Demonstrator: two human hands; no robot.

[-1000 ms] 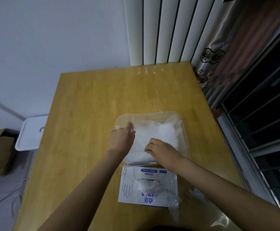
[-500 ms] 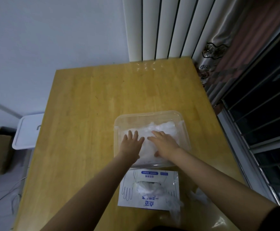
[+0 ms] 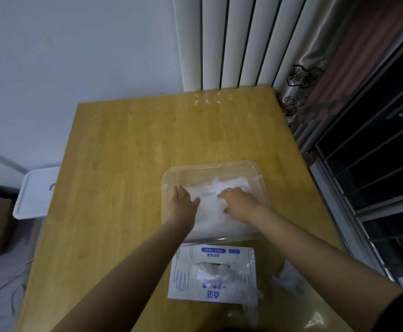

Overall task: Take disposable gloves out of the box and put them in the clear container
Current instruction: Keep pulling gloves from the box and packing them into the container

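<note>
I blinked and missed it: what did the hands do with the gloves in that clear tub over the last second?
Both hands opened up. The left hand and right hand, curled a second ago, now lie flat on the gloves inside the clear container, apparently pressing them down. The container and the glove box stayed put.

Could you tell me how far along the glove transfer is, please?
Done: a pile of gloves lies in the clear container. In hand: left hand and right hand press it down. Left: more gloves show inside the box, and loose gloves lie on the table beside it.
</note>
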